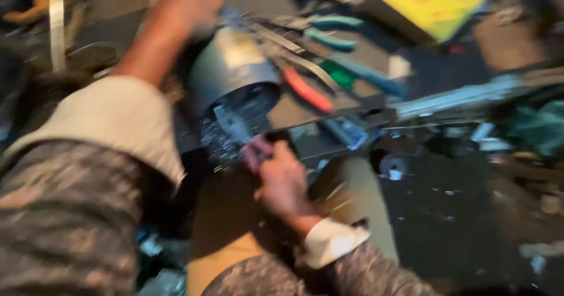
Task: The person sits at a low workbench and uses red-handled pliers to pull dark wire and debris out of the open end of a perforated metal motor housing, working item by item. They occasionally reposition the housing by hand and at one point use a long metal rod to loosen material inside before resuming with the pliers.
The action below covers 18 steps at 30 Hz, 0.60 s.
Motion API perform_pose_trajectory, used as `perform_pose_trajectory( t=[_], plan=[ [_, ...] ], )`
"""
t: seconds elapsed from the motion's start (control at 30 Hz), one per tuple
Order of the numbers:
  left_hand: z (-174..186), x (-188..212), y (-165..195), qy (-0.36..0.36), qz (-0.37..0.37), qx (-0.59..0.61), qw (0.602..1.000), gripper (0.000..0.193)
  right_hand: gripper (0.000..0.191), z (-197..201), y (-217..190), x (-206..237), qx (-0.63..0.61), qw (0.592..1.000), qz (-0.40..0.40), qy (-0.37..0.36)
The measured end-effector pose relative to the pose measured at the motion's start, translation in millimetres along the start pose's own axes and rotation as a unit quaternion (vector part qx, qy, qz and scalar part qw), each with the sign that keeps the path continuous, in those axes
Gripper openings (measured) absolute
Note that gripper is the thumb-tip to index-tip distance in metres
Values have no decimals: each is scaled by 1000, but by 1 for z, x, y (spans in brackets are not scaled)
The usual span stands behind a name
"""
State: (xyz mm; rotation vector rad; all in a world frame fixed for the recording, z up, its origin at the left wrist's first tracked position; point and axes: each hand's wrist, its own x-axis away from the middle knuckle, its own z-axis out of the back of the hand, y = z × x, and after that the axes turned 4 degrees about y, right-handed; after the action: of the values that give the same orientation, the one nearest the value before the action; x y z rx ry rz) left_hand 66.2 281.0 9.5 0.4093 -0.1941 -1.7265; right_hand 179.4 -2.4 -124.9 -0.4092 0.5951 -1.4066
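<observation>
L hand (191,5) grips far end of metal cylinder (232,67); R hand (282,178) pinches sth small at its near rim, blurred. Pliers (305,87) right.

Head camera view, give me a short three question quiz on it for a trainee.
1. True or false: the left hand rests on top of the grey metal cylinder.
2. Which hand is at the cylinder's open end: left or right?
3. What colour is the box at the top right?

Key: 1 true. 2 the right hand. 3 yellow.
</observation>
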Motion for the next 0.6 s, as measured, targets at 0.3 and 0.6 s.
perform_pose_trajectory(
  t=[0.3,0.6],
  plan=[
    [13,8,-25,17,89,-3,996,45,30,48,-38,0,118,991,57,35],
    [11,4,-29,22,-20,52,998,39,88,91,12,6,-606,726,-152,-288]
  ],
)
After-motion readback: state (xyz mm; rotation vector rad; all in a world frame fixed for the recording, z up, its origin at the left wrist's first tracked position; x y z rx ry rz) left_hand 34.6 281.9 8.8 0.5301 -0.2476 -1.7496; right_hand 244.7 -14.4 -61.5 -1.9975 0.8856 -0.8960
